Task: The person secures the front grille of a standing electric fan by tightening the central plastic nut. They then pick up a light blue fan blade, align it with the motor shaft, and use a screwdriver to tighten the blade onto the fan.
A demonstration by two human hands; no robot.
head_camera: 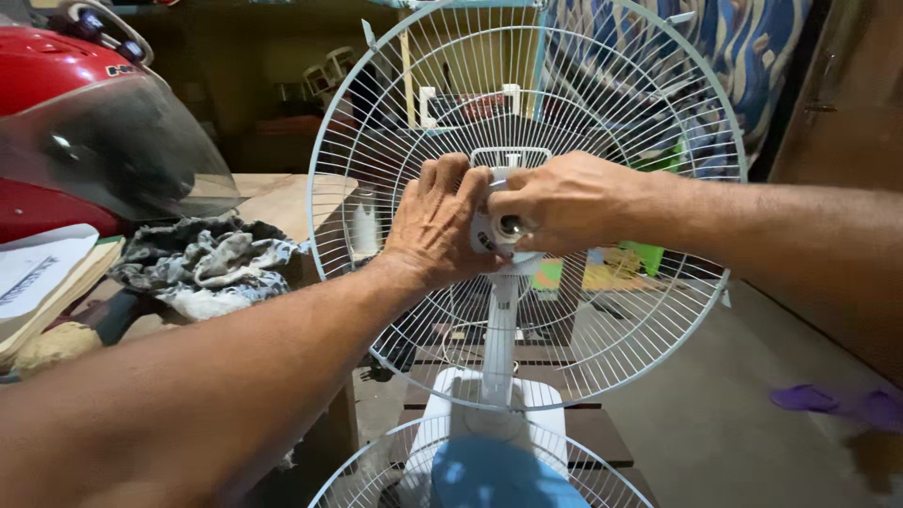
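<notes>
2 hands are seen at the hub of a white pedestal fan, at the middle of its round wire guard [658,310]. The left hand [435,226] is laid against the left side of the hub, its fingers [450,179] curled over the top and closed on the white motor housing [487,233]. The right hand [564,202] is brought in from the right, and its fingers are closed around the small metal shaft tip [511,226] that is seen jutting from the housing toward the camera.

The shaft is found directly between the 2 hands, touching the right one and just beside the left. Its long axis is pointed out of the guard's plane toward the viewer, roughly level, while the white stand column [500,329] is run straight down from the hub to the base [489,414]. The right hand is judged the nearer to the shaft; the left is set more as a brace on the housing.

A second wire guard with a blue blade [499,475] is seen low in the view, below the base. On the desk [273,198] at left, a red helmet with a dark visor [103,141], a crumpled rag [212,263] and a stack of papers [42,273] are laid. Purple sandals [837,403] are seen on the floor at right.
</notes>
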